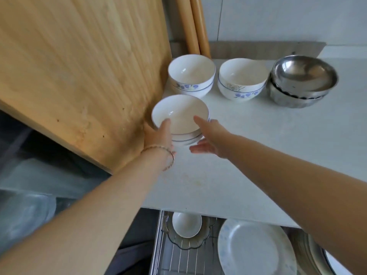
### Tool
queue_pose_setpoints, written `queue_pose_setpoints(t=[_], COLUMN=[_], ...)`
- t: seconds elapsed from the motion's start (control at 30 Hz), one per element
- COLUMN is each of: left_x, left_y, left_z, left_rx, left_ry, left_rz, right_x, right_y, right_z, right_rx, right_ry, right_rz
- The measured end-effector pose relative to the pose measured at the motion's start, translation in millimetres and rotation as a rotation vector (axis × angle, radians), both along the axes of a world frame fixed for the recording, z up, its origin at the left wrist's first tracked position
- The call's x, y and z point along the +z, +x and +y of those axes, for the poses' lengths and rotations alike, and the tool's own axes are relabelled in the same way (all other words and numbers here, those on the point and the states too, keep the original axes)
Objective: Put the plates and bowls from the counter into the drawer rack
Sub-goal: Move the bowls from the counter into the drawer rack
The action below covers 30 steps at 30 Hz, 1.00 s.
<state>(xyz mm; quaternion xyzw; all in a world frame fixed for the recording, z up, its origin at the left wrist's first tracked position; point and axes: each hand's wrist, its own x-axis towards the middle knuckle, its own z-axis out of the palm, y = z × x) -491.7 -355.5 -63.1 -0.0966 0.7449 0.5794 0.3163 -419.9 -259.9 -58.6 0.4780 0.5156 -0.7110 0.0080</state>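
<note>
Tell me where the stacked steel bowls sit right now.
In the head view, the stacked steel bowls sit at the back right of the counter, just right of a white floral bowl.

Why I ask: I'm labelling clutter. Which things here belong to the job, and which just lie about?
Job: stacked bowls, flowered bowl, second flowered bowl, steel bowls, drawer rack, racked plate.
Lying about: wooden board, wooden rods.
</note>
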Motion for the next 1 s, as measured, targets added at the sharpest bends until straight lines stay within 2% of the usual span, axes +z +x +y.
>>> queue_pose_setpoints(t=[0.07, 0.13, 0.3, 0.4, 0.57, 0.73, 0.87, 1.0], left_x=[-3, -8, -9, 4, 27, 13, -23, -77], left_y=[-11, -15, 14, 54, 141, 243, 309, 367], left_z=[2, -1, -21, -40, -70, -87, -84, -73], left_rx=[-0.004, -0.041, -0.115, -0.242, -0.609, -0.833, -0.947, -0.934], left_ry=[0.085, 0.134, 0.110, 0.044, -0.102, -0.136, -0.238, -0.320], left_rz=[-0.154, -0.218, -0.056, -0.051, 0.046, 0.079, -0.081, -0.241], right_x=[-12, -22, -26, -19, 0, 2, -22, -74], right_y=[-10, -11, 31, 88, 212, 329, 404, 456], right_z=[-1, -3, -15, -22, -30, -40, -50, -52], right_rx=[-0.068, -0.123, -0.142, -0.089, 0.089, 0.304, 0.317, 0.319], right_ry=[-0.036, -0.014, 0.053, 0.108, 0.269, 0.442, 0.368, 0.303], right_rz=[0.055, 0.096, 0.145, 0.144, 0.078, -0.054, -0.233, -0.548])
